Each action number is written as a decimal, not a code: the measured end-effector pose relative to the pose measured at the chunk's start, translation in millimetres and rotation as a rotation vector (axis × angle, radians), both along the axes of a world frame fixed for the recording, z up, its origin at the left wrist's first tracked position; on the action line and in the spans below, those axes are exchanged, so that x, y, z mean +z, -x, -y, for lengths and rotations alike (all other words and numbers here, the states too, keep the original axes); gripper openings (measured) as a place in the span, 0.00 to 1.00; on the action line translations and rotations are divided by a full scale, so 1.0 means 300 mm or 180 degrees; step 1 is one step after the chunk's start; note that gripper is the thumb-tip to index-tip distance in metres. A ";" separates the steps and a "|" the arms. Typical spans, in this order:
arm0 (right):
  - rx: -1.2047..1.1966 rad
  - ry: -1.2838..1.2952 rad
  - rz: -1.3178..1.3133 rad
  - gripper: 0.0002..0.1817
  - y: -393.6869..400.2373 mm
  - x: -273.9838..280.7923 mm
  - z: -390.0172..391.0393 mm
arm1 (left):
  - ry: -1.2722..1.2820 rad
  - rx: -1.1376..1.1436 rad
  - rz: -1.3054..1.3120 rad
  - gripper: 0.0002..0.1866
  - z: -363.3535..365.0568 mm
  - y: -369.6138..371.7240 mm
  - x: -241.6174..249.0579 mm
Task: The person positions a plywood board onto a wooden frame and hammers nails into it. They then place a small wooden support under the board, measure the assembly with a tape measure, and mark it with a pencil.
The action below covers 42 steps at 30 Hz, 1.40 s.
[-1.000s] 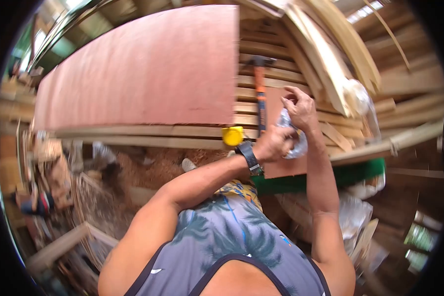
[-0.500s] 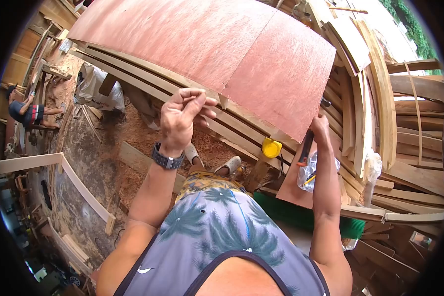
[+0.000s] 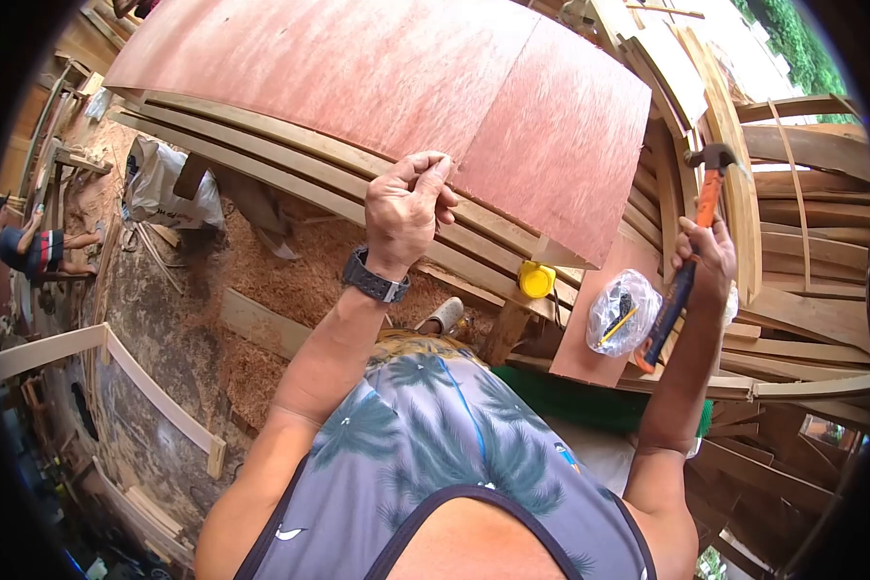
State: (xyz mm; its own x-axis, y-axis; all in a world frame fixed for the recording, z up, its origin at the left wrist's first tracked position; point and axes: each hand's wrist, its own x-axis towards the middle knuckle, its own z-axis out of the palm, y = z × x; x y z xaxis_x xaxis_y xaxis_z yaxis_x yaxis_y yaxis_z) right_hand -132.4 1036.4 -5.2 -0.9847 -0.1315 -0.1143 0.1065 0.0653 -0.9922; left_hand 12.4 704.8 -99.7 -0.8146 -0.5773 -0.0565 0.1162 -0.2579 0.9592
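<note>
My left hand [image 3: 403, 215], with a watch on its wrist, is at the near edge of the reddish plywood sheet [image 3: 358, 77], close to the seam that crosses it. Its thumb and forefinger are pinched together; whatever is between them is too small to make out. On the right, my right hand [image 3: 708, 259] grips a claw hammer [image 3: 708, 198] by its orange and dark blue handle. The hammer is raised, head up, apart from the plywood. Under the sheet run several long wooden strips [image 3: 261, 145].
A yellow tape measure [image 3: 536, 279] sits near the sheet's front edge. Beside it, a clear plastic bag [image 3: 621, 311] with a yellow pencil lies on a smaller board [image 3: 590, 365]. Stacked planks [image 3: 802, 246] fill the right. A person [image 3: 43, 249] sits at far left.
My right hand has lifted the hammer from beside the plywood's right corner, up and to the right. My left hand has shifted right along the edge toward the seam, still pinched.
</note>
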 end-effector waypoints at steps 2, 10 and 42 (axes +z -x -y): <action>0.0303 -0.0192 -0.0355 0.25 -0.065 0.098 0.043 | 0.0183 0.0080 -0.0128 0.08 -0.004 0.008 -0.009; 0.1493 -0.0898 -0.0412 0.41 -0.291 0.261 0.246 | 0.0586 0.0238 -0.0046 0.08 -0.022 0.011 -0.010; 0.3039 -0.2136 -0.2133 0.38 -0.247 0.293 0.506 | 0.2154 0.0739 -0.0299 0.05 -0.008 0.018 -0.021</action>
State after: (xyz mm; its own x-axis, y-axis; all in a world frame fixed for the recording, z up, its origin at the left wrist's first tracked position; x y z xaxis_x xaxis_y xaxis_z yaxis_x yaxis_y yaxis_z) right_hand -58.4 884.7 82.6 -0.4315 -0.9014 0.0372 -0.7424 0.3314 -0.5822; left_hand 7.0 707.2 -106.0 -0.6506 -0.6197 0.4390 0.1857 0.4307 0.8832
